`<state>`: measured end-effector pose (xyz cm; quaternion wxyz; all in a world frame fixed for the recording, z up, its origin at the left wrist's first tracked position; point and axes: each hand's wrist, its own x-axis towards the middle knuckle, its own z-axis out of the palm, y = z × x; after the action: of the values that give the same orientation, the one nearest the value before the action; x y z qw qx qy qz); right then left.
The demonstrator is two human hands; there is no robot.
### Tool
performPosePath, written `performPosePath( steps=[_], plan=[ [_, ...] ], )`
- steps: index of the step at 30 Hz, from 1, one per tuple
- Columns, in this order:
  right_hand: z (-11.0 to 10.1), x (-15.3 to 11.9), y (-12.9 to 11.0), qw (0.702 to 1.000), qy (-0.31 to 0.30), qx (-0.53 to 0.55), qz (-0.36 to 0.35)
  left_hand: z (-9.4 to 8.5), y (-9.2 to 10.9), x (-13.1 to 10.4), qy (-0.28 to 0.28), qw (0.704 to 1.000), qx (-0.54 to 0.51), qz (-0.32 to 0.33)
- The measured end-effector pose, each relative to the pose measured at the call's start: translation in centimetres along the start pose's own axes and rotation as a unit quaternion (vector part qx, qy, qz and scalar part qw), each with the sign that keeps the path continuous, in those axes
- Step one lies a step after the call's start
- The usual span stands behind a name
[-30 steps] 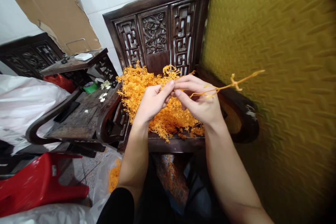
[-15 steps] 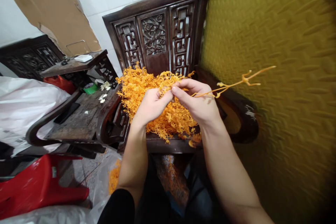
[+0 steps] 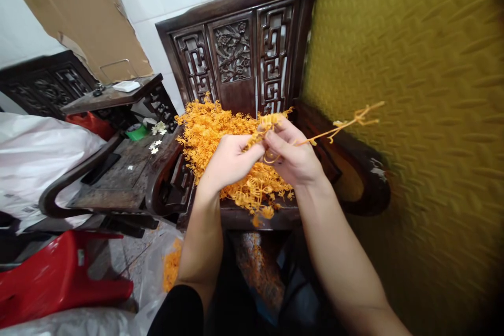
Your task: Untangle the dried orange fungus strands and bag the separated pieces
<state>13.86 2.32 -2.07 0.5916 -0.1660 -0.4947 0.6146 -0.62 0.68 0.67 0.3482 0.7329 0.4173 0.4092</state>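
head view: the left hand (image 3: 235,161) and right hand (image 3: 297,155) nearly meet over the seat of a dark carved chair (image 3: 236,95), working on an orange sprig (image 3: 356,117). the left thumb lies clamped on the sprig's tufted end, most of the other left fingers hidden beneath. the right thumb and forefinger are pinched together on the same sprig, whose bare stem pokes out past the right hand, over the chair's right arm. an orange pile (image 3: 216,128) covers much of the chair's seat, under and behind both hands, with loose bits at the front edge.

left of the chair stands a second chair (image 3: 114,181), holding a green roll (image 3: 136,132) and some white pieces (image 3: 155,146). a white sack (image 3: 47,160) further left bears dark print, too small to read. a red stool (image 3: 65,283), left of and below the carved chair, carries a small pale label (image 3: 81,257) with unreadable writing. between stool and chair, a clear bag (image 3: 151,262) holds more orange stuff. right of the chair rises a yellow patterned surface (image 3: 417,63).
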Motion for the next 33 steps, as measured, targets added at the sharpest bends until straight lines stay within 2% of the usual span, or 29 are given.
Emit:
performPosePath(
  steps=[5,9,13,18,23,29,33],
  plan=[
    [-0.6,0.3,0.4,0.999,0.029,-0.030,-0.004,-0.2,0.1,-0.2,-0.024,0.999,0.030,-0.006],
    [-0.6,0.9,1.2,0.997,0.063,0.015,-0.030,0.0,0.2,0.0,-0.032,0.999,0.031,-0.005],
    [-1.0,1.1,1.6,0.995,0.054,0.056,-0.054,0.0,0.5,-0.1,-0.055,0.998,0.012,0.008],
    [-1.1,1.0,1.1,0.997,0.032,0.025,-0.069,-0.5,0.1,-0.2,-0.017,1.000,-0.022,0.009],
    [-0.4,0.8,0.6,0.998,0.048,-0.029,-0.011,-0.7,-0.5,-0.2,0.000,0.997,-0.076,0.013],
    [-0.3,0.2,-0.1,0.992,0.055,-0.057,0.096,-0.6,-0.3,-0.3,0.023,0.999,-0.044,0.015],
    [-0.2,-0.1,-0.4,0.994,0.055,-0.081,0.039,-0.5,0.1,-0.4,0.013,1.000,-0.007,0.019]
  ],
)
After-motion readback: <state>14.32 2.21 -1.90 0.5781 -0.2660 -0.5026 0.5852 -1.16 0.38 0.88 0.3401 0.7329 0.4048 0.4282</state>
